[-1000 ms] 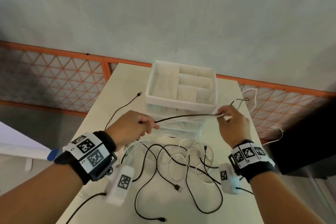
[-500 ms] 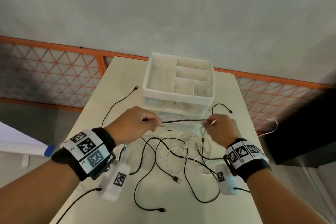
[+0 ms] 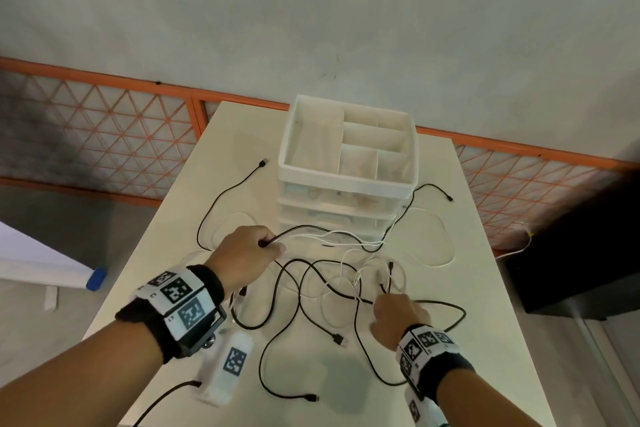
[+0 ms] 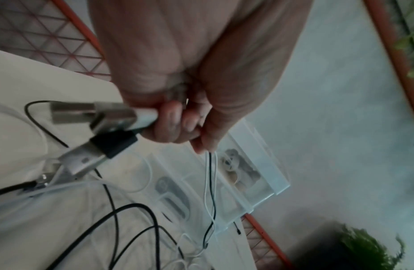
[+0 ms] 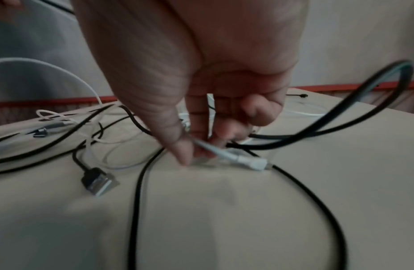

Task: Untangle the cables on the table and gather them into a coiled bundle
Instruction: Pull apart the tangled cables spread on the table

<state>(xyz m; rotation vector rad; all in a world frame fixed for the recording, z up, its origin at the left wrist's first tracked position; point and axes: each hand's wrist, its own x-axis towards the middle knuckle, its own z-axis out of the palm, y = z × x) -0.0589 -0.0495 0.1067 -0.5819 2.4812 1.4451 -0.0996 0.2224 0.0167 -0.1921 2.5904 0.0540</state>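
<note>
Several black and white cables [image 3: 311, 288] lie tangled on the white table [image 3: 478, 340] in front of me. My left hand [image 3: 272, 246] is raised a little and grips a few black and white cables [image 4: 210, 173]; their USB plugs [image 4: 92, 113] stick out of the fist. The held strands [image 3: 329, 236] sag to the right, towards the drawer unit. My right hand [image 3: 381, 305] is down on the tangle at the front right. There its thumb and fingers [image 5: 185, 153] pinch a white cable just behind its connector [image 5: 254, 162].
A white drawer unit [image 3: 346, 180] with an open divided tray on top stands at the back middle of the table. Loose cable ends reach out to the left [image 3: 263, 163] and right [image 3: 449, 198] of it. A black USB plug [image 5: 99, 182] lies near my right hand. An orange mesh railing [image 3: 104, 135] runs behind.
My right hand let go of the strand stretched between both hands and dropped to the tangle at the front right. That strand now hangs slack from my left hand.
</note>
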